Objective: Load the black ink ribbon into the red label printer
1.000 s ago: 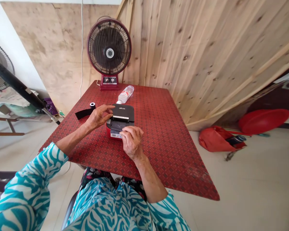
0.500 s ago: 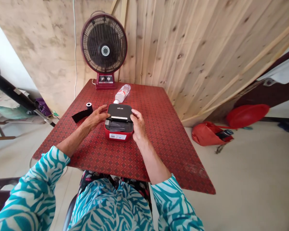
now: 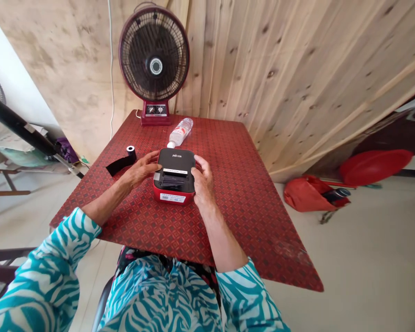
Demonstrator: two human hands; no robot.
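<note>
A small red printer with a black lid [image 3: 175,173] sits on the red patterned table [image 3: 249,203] in front of me. My left hand [image 3: 140,169] grips its left side, fingers curled against the lid's edge. My right hand [image 3: 202,180] clasps its right side, thumb on the lid. A black roll with an unwound black strip [image 3: 121,161] lies to the left of my left hand.
A clear plastic bottle [image 3: 180,131] lies on its side behind the printer. A red table fan [image 3: 154,62] stands at the table's far edge against the wooden wall. A red bag [image 3: 309,198] and a red basin [image 3: 375,166] lie on the floor at right.
My right hand left the printer's front slot and moved to its right side. My left hand stayed on the left side. The view shifted slightly.
</note>
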